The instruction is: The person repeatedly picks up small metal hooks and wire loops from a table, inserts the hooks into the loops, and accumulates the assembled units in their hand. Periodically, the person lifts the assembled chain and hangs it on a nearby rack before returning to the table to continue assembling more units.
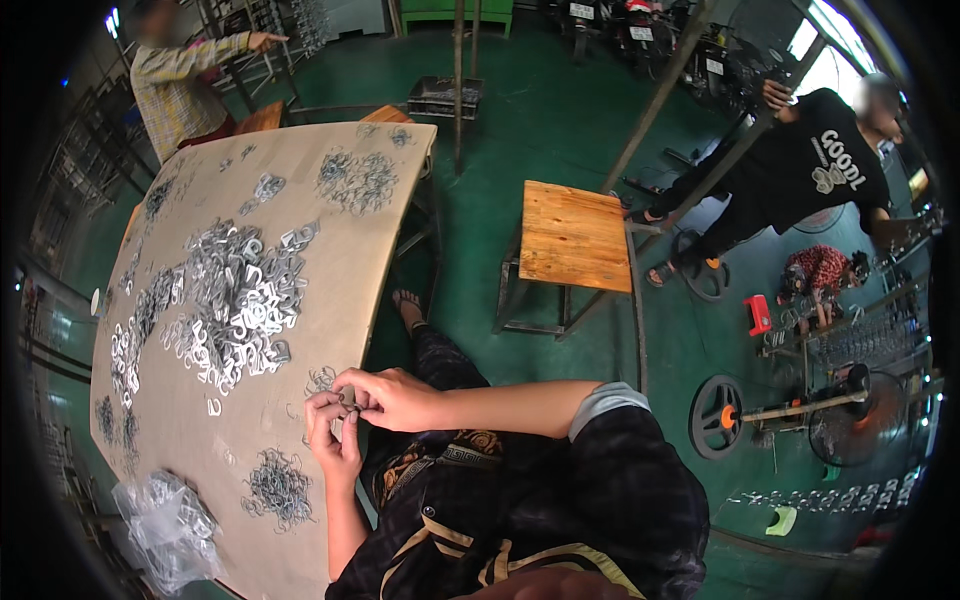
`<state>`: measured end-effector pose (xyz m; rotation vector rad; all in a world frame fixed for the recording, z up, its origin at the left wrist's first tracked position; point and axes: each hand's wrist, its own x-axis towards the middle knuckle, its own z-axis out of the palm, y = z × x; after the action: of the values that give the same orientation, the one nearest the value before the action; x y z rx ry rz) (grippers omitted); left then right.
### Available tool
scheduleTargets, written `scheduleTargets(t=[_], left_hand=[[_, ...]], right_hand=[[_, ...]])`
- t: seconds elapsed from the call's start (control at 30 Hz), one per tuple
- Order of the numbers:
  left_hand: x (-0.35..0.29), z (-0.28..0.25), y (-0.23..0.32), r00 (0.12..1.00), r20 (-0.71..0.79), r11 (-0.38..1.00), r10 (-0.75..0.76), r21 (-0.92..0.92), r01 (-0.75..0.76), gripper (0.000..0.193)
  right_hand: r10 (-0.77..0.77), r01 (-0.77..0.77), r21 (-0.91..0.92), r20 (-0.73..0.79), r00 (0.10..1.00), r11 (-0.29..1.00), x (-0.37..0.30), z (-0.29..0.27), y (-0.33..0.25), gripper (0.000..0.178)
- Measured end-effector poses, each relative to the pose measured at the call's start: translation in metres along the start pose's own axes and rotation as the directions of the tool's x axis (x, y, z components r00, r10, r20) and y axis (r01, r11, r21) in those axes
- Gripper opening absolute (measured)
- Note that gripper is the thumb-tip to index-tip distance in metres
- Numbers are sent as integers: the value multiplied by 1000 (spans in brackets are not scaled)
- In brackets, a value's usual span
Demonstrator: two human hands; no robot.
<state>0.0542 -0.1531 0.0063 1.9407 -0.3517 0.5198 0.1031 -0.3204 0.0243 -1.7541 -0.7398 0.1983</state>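
Note:
My left hand [334, 438] and my right hand [402, 399] meet over the table's near right edge. Their fingertips pinch together on a small metal part [350, 407], mostly covered by the fingers, so its exact kind cannot be told. Just beyond the hands lie a few loose thin wire clips [321, 379]. Nearer to me, left of my left forearm, is a heap of bent wire clips [278, 490]. A large pile of silver hook-shaped metal pieces [245, 300] spreads over the middle of the tabletop [325, 270].
More wire clips [358, 182] lie at the table's far end. A clear plastic bag of parts [170, 530] sits at the near left corner. To the right stands a wooden stool [575, 235]. One person [185, 90] is beyond the table, another [800, 160] at far right.

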Motion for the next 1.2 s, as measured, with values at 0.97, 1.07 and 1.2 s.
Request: scheduleTargets(t=[0.97,1.07,1.2], left_hand=[[-21,4,11,996,-86,995,-18,-104,9,16],[-23,4,10,995,-96,993,-28,-114,17,16],[-26,4,11,995,-91,995,-44,-93,35,16]], right_hand=[[115,-106,142,-59,992,984,27,-34,47,30],[187,-206,-110,-155,970,972,60,-38,80,25],[200,-219,-255,-97,975,942,110,-24,116,32]])
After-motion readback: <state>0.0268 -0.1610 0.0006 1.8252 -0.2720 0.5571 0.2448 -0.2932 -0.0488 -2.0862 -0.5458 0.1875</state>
